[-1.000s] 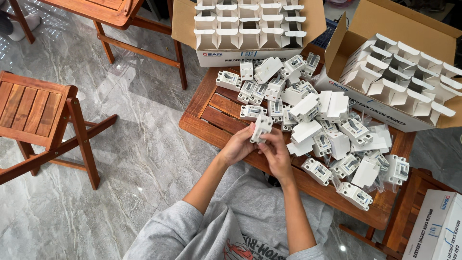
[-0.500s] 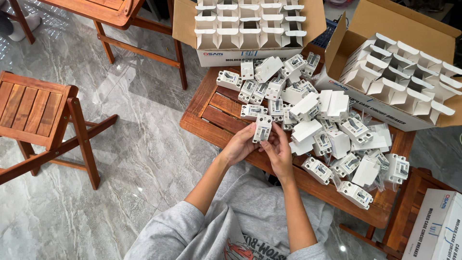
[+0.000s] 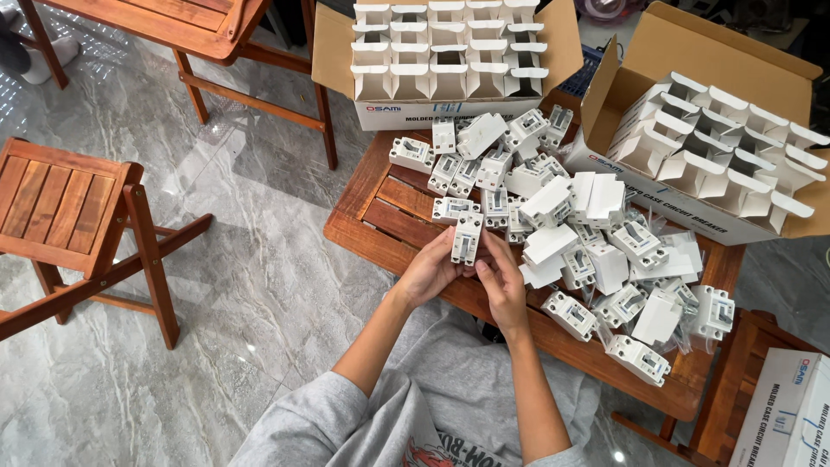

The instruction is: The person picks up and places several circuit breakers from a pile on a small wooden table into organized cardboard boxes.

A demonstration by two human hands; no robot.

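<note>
An open brown cardboard box [image 3: 445, 52] is standing at the far edge of the bench [image 3: 380, 216], its flaps spread wide and its white front panel facing the person. Inside it, small white cartons [image 3: 432, 82] are sitting in tidy rows with their top flaps raised. A second open brown box [image 3: 709, 130] is lying tilted at the far right of the bench, also showing a white printed side and holding more small white cartons [image 3: 735, 164], these leaning at an angle. At the lower right corner, a closed white box [image 3: 791, 415] with blue and red printing is standing beside the bench, partly cut off by the frame.
</note>
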